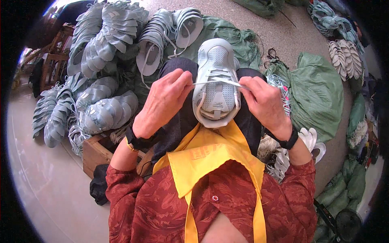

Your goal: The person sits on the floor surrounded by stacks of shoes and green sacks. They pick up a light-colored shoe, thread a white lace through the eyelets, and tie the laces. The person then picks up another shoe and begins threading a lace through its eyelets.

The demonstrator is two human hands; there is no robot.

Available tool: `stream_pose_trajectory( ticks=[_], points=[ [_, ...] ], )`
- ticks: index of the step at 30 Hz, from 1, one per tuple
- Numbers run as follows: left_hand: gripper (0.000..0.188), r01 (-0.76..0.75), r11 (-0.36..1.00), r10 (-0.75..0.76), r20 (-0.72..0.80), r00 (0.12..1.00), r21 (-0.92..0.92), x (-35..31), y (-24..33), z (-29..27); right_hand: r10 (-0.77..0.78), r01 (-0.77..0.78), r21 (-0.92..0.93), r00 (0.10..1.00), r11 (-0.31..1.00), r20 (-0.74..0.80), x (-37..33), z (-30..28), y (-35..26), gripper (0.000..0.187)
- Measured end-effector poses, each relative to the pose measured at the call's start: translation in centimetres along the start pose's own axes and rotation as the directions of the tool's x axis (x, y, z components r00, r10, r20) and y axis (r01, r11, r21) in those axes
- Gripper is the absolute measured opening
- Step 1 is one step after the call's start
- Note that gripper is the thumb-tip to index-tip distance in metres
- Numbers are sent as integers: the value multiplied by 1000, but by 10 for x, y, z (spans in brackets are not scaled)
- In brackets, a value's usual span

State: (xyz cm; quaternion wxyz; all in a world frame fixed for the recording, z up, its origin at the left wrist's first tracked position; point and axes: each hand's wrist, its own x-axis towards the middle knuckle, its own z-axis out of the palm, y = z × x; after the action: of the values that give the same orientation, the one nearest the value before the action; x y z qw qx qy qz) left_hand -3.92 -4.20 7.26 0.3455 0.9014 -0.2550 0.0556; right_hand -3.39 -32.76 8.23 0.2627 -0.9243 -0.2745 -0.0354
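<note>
A pale blue-grey shoe upper (219, 100) rests on my lap between my knees, its rounded toe pointing away from me. White laces (219, 75) criss-cross over its front. My left hand (172, 95) is closed in a pinch on one lace end at the shoe's left side. On the other side, my right hand (263, 97) pinches the opposite lace end between thumb and fingers. Both ends stretch taut and nearly level across the upper. A yellow apron (219, 150) lies below the shoe's heel end.
Stacks of nested pale blue shoe uppers (107, 107) stand at the left, with more stacked uppers (152, 50) behind. Green sacks (316, 93) lie at the right and far side. A wooden box (95, 156) is by my left forearm. White shoe pieces (279, 162) lie beside my right forearm.
</note>
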Motion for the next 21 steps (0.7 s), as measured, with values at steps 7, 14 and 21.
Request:
stream_pose_trajectory(
  ticks=[7, 14, 21],
  points=[
    [15, 2, 1000, -2, 1, 1000, 31, -3, -7, -11, -12, 15, 37, 997, 999, -78, -16, 0, 12, 10],
    [13, 168, 985, -169, 21, 985, 26, -33, -23, -30, 212, -202, 108, 973, 973, -93, -52, -23, 31, 9],
    [17, 259, 949, -250, -71, 966, 178, -65, -48, -61, 380, -377, 50, 913, 925, -150, -99, -41, 78, 12]
  ],
)
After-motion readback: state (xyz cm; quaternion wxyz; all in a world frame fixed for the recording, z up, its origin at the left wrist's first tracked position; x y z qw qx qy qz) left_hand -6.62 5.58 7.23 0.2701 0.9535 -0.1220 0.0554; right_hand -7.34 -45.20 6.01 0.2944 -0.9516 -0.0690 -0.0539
